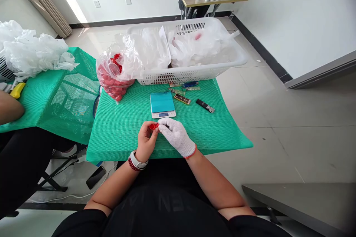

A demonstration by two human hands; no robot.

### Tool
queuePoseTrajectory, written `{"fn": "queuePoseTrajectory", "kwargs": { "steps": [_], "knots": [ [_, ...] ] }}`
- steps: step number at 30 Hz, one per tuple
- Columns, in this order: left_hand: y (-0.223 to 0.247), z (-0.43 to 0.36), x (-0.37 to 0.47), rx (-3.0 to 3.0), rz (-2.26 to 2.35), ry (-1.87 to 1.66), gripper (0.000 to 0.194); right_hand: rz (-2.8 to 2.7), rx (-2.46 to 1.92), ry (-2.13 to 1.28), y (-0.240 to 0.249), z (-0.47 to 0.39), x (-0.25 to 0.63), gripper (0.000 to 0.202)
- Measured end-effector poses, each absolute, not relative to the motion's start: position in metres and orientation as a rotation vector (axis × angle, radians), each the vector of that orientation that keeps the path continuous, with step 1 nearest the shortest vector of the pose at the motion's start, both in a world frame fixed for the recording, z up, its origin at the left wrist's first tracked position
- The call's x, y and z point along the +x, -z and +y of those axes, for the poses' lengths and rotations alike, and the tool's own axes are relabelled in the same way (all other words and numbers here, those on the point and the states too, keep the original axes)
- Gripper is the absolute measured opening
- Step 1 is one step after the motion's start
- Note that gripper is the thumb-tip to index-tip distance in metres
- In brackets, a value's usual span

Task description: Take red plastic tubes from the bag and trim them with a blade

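Note:
My bare left hand holds a small red part between thumb and fingers, near the front of the green-covered table. My right hand, in a white knit glove with a red cuff, pinches the right end of the same part. Just beyond both hands lies a small scale with a blue-green top. Several slim tools and packets, among them a black-and-gold one, lie to its right, with a black tool farther right. A clear bag of red parts stands at the table's back left.
A white basket of plastic bags sits behind the scale. Left, another green-covered table bears plastic bags and a yellow-handled tool, beside a person's arm. Another person works at a far table. A phone lies below, left.

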State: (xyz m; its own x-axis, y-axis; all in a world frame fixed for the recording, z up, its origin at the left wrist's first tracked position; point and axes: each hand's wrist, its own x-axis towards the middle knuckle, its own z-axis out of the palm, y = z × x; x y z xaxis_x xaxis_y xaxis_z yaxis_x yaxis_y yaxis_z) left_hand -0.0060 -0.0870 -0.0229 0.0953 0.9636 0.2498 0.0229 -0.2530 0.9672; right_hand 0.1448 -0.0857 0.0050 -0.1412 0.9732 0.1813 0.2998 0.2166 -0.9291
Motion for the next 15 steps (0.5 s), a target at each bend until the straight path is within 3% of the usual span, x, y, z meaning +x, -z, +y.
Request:
{"fn": "queuePoseTrajectory", "kwargs": {
  "steps": [15],
  "knots": [
    [0.0186,-0.088,-0.0056,1.472,1.019,-1.271,0.014,-1.623,-1.222,-0.946,-0.0081,-0.0867,0.1436,0.02]
  ]
}}
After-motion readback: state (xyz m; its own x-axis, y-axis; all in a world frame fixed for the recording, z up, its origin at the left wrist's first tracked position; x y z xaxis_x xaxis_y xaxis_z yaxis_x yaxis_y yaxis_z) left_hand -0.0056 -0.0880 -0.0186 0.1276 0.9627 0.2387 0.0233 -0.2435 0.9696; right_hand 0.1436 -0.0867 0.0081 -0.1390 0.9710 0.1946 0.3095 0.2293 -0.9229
